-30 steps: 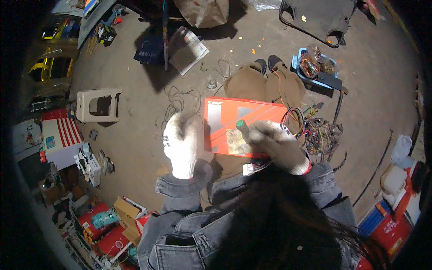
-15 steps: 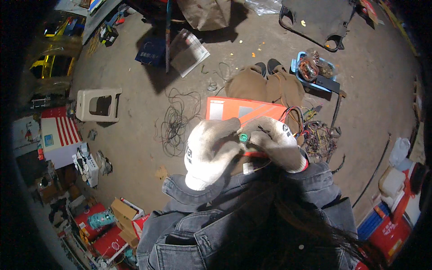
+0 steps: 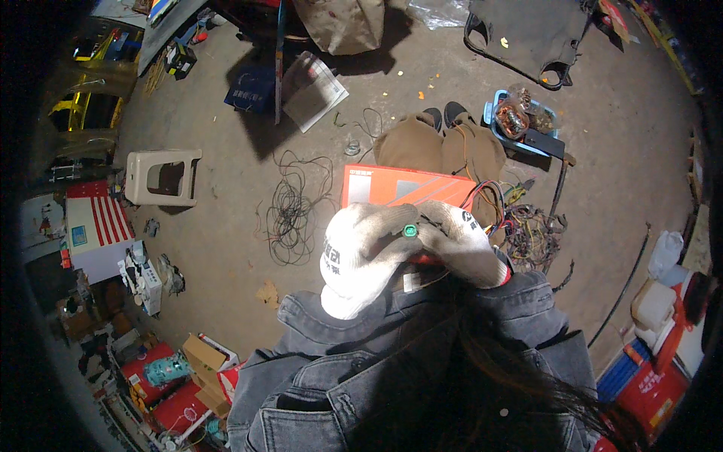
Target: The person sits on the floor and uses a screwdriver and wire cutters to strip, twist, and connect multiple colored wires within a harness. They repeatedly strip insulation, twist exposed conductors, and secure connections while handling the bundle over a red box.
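Observation:
Both my hands wear white knit gloves with grey, soiled fingers, and they meet above my lap. Between their fingertips is a small green connector (image 3: 410,230). My left hand (image 3: 360,252) pinches it from the left, fingers closed. From the right, my right hand (image 3: 461,239) has its fingers curled together against the connector, with a short dark wire end by the fingertips. Under the hands, a flat orange box (image 3: 403,186) lies across my knees. A small white connector (image 3: 411,282) on a thin wire hangs just below the hands. Coloured wires (image 3: 491,202) run past my right hand.
A tangled wire heap (image 3: 533,232) lies to the right, beyond it a blue basket (image 3: 497,113) with bagged parts. Loose black wire (image 3: 290,218) coils on the floor at left, near a beige stool (image 3: 132,177). Boxes and red containers (image 3: 181,407) crowd the lower left.
My left hand has shifted slightly right and turned, showing more of the glove's back. The green connector now faces up more plainly between the fingertips. The right hand has barely moved.

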A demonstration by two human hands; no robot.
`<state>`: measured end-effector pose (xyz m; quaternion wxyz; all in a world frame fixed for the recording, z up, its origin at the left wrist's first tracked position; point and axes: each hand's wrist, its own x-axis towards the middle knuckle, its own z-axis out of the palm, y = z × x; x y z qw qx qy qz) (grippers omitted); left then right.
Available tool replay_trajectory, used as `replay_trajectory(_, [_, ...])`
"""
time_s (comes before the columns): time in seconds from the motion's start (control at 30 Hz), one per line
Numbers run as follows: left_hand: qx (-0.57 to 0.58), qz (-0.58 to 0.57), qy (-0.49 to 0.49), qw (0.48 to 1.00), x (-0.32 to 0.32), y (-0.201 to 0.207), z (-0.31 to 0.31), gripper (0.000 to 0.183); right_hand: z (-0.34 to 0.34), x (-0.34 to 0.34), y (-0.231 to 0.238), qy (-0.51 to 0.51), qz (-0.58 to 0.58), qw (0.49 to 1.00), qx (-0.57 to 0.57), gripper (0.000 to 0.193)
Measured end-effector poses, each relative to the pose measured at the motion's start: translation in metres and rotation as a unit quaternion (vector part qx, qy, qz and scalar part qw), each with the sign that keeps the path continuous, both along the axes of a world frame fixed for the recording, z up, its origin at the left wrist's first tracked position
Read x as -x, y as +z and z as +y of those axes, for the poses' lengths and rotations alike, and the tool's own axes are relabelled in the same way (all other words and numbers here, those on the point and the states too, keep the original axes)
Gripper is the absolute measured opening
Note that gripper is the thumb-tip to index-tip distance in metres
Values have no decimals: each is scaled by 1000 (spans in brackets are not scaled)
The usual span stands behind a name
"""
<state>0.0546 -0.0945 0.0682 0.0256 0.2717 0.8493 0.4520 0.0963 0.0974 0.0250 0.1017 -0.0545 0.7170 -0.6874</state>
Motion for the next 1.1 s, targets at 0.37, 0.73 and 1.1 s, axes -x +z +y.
replay_trajectory(0.37, [-34,-193,139,971,2,-13,12,26,-4,-5,-5,-138,-22,989,-56,26])
replay_trajectory(0.73, [150,-26,137,979,27,-59,-5,30,1,28,-24,-87,298,887,-342,34])
replay_trajectory(1.1, [87,-26,223,971,28,-88,-13,28,-11,62,-46,-41,227,948,-221,26])
